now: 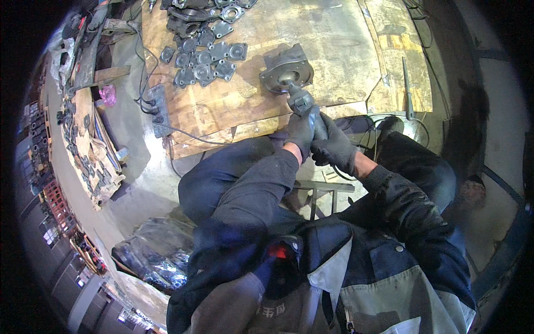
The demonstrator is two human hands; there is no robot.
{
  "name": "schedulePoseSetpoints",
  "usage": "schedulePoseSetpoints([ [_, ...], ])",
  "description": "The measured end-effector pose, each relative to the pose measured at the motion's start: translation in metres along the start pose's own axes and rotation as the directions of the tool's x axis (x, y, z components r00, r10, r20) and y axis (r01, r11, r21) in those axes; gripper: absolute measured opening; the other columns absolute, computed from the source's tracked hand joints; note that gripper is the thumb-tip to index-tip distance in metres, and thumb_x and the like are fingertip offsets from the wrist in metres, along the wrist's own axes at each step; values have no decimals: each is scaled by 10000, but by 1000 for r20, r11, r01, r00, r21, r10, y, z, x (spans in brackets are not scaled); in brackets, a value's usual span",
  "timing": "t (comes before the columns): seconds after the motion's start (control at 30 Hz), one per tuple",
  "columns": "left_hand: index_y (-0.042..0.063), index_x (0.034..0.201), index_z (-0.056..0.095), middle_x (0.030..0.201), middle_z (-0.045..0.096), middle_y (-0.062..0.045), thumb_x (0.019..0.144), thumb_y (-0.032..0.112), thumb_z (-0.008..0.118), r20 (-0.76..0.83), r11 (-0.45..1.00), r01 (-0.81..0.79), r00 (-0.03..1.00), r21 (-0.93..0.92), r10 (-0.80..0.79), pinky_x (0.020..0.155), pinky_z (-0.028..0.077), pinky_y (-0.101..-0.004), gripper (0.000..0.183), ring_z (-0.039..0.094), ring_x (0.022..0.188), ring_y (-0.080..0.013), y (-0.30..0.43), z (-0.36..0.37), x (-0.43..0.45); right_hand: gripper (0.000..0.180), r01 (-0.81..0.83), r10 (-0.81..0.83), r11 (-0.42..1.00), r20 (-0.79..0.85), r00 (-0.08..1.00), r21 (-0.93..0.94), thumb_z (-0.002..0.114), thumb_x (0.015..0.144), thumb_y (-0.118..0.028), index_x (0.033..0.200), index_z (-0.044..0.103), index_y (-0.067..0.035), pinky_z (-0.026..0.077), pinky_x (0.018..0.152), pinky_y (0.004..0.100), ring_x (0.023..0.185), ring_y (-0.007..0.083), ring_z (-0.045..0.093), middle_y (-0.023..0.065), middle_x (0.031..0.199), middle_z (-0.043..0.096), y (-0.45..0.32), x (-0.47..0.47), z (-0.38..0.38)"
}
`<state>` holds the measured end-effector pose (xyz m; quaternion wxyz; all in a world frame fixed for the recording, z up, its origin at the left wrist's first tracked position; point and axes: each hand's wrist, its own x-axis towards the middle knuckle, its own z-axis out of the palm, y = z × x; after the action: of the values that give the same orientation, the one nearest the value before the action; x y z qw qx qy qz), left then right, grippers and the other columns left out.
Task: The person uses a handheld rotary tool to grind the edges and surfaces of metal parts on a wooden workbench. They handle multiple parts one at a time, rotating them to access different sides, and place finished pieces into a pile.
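Observation:
Both of my hands wear dark work gloves and grip an electric die grinder [301, 101] in front of me. My left hand [301, 128] wraps the front of its body. Behind it, my right hand [337, 144] holds the rear part, from which a cord hangs. The grinder's tip reaches the round opening of a grey metal casting [288, 69], a flanged housing with bolt holes. Whether the tip touches the metal cannot be made out. The casting rests tilted on a wooden worktable [333, 54] near its front edge.
Several flat metal covers [204, 72] and larger castings [190, 21] crowd the table's left side. A power strip [158, 110] with plugged cords sits at the left edge. A file with a handle [407, 92] lies on the right. A plastic-wrapped bundle [154, 252] stands at lower left.

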<state>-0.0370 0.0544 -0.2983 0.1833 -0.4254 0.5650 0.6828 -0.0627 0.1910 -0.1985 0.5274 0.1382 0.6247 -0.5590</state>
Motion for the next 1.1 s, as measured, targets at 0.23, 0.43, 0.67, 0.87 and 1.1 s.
schedulePoseSetpoints([
  [0.23, -10, 1189, 751, 1032, 774, -127, 958, 513, 772, -22, 996, -19, 1000, -91, 17, 789, 571, -414, 572, 732, 889, -249, 1, 2, 11, 1085, 113, -113, 993, 19, 993, 24, 808, 867, -78, 1747, 174, -108, 586, 540, 353, 686, 226, 703, 185, 1178, 695, 3, 7, -1],
  [0.43, 11, 1296, 704, 1120, 753, -127, 1018, 519, 714, 18, 994, 13, 1000, -113, -11, 808, 590, -407, 579, 732, 932, -237, 10, 6, -33, 1097, 80, -83, 990, 18, 996, 112, 794, 865, -56, 1751, 148, -95, 598, 560, 365, 734, 240, 700, 212, 1206, 674, 4, -22, 0],
  [0.67, -38, 1422, 590, 1299, 686, -215, 1025, 714, 605, 156, 790, 183, 981, -586, -112, 1010, 592, -464, 850, 703, 1177, -320, 11, 15, -44, 1139, 68, -70, 995, 14, 997, 71, 844, 861, -87, 1757, 143, -124, 612, 582, 368, 762, 232, 705, 209, 1238, 660, 2, -54, -8],
  [0.87, 40, 1396, 604, 1250, 690, -121, 1080, 697, 552, 252, 965, 17, 966, -260, 51, 1000, 599, -424, 731, 697, 1141, -250, 19, 25, -61, 1128, 176, -174, 979, -29, 984, 103, 851, 872, -67, 1753, 150, -127, 620, 610, 340, 813, 216, 712, 192, 1255, 659, 8, -75, -19],
  [1.1, -3, 1433, 623, 1295, 737, -138, 1137, 647, 465, 395, 942, -92, 891, -323, 223, 1041, 578, -377, 733, 712, 1167, -223, 34, 54, -75, 902, 372, -356, 863, -112, 928, 341, 792, 928, -24, 1688, 314, -107, 634, 660, 322, 821, 204, 735, 140, 1138, 715, -33, -117, -63],
])
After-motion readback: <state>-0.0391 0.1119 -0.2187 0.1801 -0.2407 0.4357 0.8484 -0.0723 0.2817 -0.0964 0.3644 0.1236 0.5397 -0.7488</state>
